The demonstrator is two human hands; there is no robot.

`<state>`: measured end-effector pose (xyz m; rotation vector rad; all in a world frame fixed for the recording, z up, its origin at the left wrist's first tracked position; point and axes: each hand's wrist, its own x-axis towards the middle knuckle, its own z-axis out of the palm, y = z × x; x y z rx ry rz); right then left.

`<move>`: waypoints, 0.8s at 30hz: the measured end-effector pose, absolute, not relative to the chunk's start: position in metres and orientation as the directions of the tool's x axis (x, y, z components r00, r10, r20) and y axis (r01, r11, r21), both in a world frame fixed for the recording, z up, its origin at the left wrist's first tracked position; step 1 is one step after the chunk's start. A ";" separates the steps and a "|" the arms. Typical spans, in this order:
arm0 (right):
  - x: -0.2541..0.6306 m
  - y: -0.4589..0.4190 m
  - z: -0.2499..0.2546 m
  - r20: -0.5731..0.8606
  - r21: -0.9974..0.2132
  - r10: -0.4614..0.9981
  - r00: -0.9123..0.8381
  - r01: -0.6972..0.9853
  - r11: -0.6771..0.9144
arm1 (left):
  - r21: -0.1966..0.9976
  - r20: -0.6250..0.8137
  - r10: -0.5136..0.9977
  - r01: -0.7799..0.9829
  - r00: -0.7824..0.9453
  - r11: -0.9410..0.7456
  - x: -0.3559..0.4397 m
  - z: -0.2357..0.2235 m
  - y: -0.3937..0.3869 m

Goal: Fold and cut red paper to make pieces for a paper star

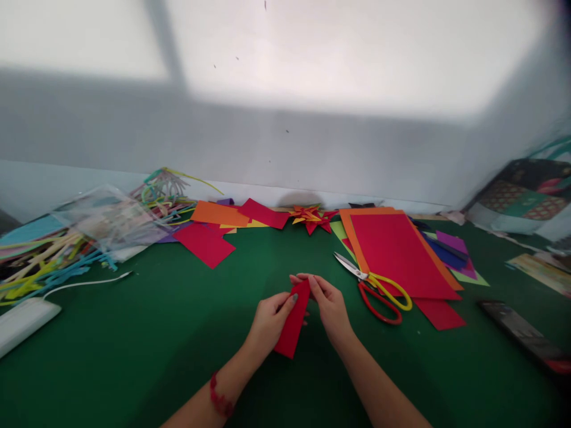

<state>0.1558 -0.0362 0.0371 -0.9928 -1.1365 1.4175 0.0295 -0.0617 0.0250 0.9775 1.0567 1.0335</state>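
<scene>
A narrow folded piece of red paper is held above the green table, its long side running up and slightly right. My left hand grips its left edge, the thumb lying on the front face. At the top corner, my right hand pinches the paper between thumb and fingers. Some fingertips are hidden behind the sheet. To the right of my right hand lie scissors with one yellow and one red handle, blades slightly apart.
Red sheets overlap orange ones at right, beside a phone. Folded paper stars sit near the wall. Loose coloured papers, a plastic bag and many pipe cleaners lie left, near a white device with a cable.
</scene>
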 end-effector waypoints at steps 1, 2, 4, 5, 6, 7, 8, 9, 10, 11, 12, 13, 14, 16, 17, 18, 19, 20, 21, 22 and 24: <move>0.156 -0.037 0.037 -0.003 -0.978 0.990 -0.138 -0.207 -0.032 | 0.959 -0.202 0.965 -0.169 0.168 0.230 0.029 0.026 -0.062; 0.155 -0.037 0.038 -0.001 -0.978 0.991 -0.137 -0.204 -0.029 | 0.959 -0.203 0.965 -0.163 0.169 0.230 0.029 0.026 -0.062; 0.155 -0.038 0.039 0.005 -0.978 0.991 -0.134 -0.206 -0.023 | 0.959 -0.198 0.965 -0.168 0.174 0.227 0.029 0.025 -0.062; 0.155 -0.038 0.039 0.007 -0.977 0.991 -0.132 -0.210 -0.021 | 0.958 -0.195 0.965 -0.178 0.177 0.226 0.029 0.024 -0.062; 0.155 -0.038 0.040 0.008 -0.976 0.992 -0.130 -0.216 -0.020 | 0.955 -0.191 0.965 -0.194 0.179 0.224 0.029 0.024 -0.061; 0.156 -0.039 0.040 0.007 -0.975 0.991 -0.131 -0.222 -0.022 | 0.951 -0.188 0.965 -0.211 0.183 0.225 0.030 0.023 -0.061; 0.156 -0.039 0.040 0.004 -0.974 0.990 -0.137 -0.224 -0.027 | 0.947 -0.186 0.964 -0.228 0.190 0.227 0.030 0.022 -0.061; 0.157 -0.039 0.040 0.000 -0.975 0.989 -0.145 -0.222 -0.033 | 0.942 -0.183 0.963 -0.244 0.197 0.229 0.030 0.022 -0.061; 0.157 -0.039 0.040 -0.004 -0.975 0.988 -0.153 -0.217 -0.037 | 0.939 -0.179 0.962 -0.258 0.204 0.229 0.031 0.022 -0.062; 0.157 -0.040 0.039 -0.005 -0.977 0.988 -0.157 -0.212 -0.038 | 0.936 -0.173 0.962 -0.269 0.211 0.228 0.031 0.022 -0.062; 0.157 -0.040 0.039 -0.004 -0.978 0.987 -0.159 -0.206 -0.037 | 0.933 -0.166 0.963 -0.281 0.214 0.223 0.031 0.023 -0.062; 0.157 -0.040 0.039 -0.001 -0.979 0.988 -0.155 -0.200 -0.032 | 0.932 -0.159 0.964 -0.289 0.215 0.218 0.032 0.024 -0.062; 0.157 -0.040 0.039 0.004 -0.981 0.989 -0.149 -0.195 -0.025 | 0.933 -0.154 0.964 -0.289 0.215 0.214 0.032 0.025 -0.063; 0.156 -0.040 0.039 0.020 -0.983 0.990 -0.136 -0.181 -0.005 | 0.943 -0.149 0.964 -0.263 0.218 0.205 0.031 0.026 -0.062; 0.155 -0.041 0.039 0.031 -0.985 0.991 -0.131 -0.174 0.008 | 0.950 -0.147 0.964 -0.242 0.220 0.199 0.030 0.026 -0.062; 0.155 -0.041 0.040 0.044 -0.986 0.991 -0.127 -0.166 0.023 | 0.957 -0.144 0.965 -0.217 0.218 0.191 0.029 0.026 -0.062; 0.154 -0.041 0.040 0.059 -0.986 0.990 -0.125 -0.162 0.038 | 0.966 -0.138 0.967 -0.188 0.212 0.179 0.028 0.026 -0.062; 0.153 -0.041 0.040 0.073 -0.986 0.989 -0.125 -0.160 0.053 | 0.975 -0.128 0.971 -0.153 0.200 0.160 0.027 0.026 -0.061; 0.153 -0.041 0.040 0.084 -0.985 0.989 -0.124 -0.159 0.064 | 0.985 -0.114 0.976 -0.110 0.187 0.136 0.026 0.026 -0.061; 0.152 -0.042 0.040 0.094 -0.985 0.988 -0.124 -0.158 0.074 | 0.993 -0.096 0.980 -0.058 0.176 0.108 0.025 0.027 -0.061; 0.152 -0.042 0.040 0.111 -0.985 0.986 -0.123 -0.145 0.093 | 0.997 -0.042 0.987 0.074 0.158 0.030 0.024 0.028 -0.062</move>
